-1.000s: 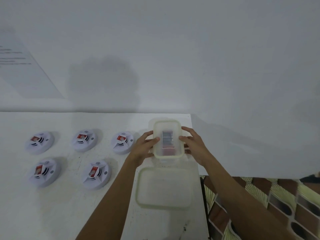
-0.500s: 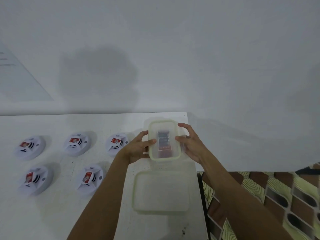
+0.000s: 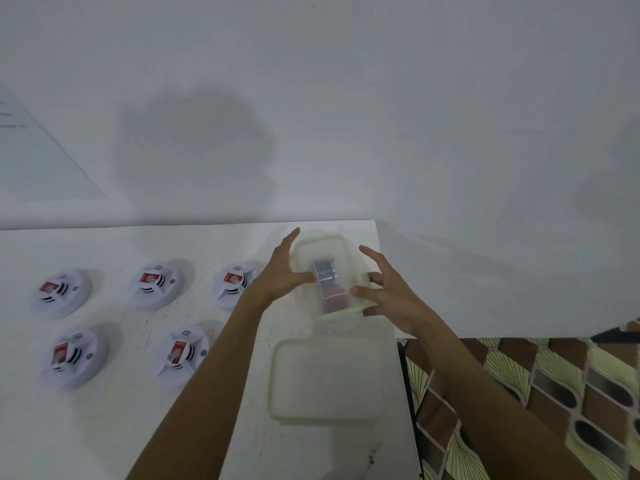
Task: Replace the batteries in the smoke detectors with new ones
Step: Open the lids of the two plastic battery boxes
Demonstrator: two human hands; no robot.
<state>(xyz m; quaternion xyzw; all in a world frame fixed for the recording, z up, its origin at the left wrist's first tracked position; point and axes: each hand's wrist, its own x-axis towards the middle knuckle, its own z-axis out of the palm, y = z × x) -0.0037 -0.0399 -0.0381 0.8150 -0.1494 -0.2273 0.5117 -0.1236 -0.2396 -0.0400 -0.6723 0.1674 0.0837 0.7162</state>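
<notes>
The left hand and right hand flanked the clear battery box, fingers splayed, not clenched, seemingly steadying it for opening.

The left hand and right hand are bare, each with long, slim fingers that blur toward the tips. The left forearm and right forearm are bare too. They are slender at the wrist and broaden steadily toward the near edge, where the frame cuts them off.
</notes>
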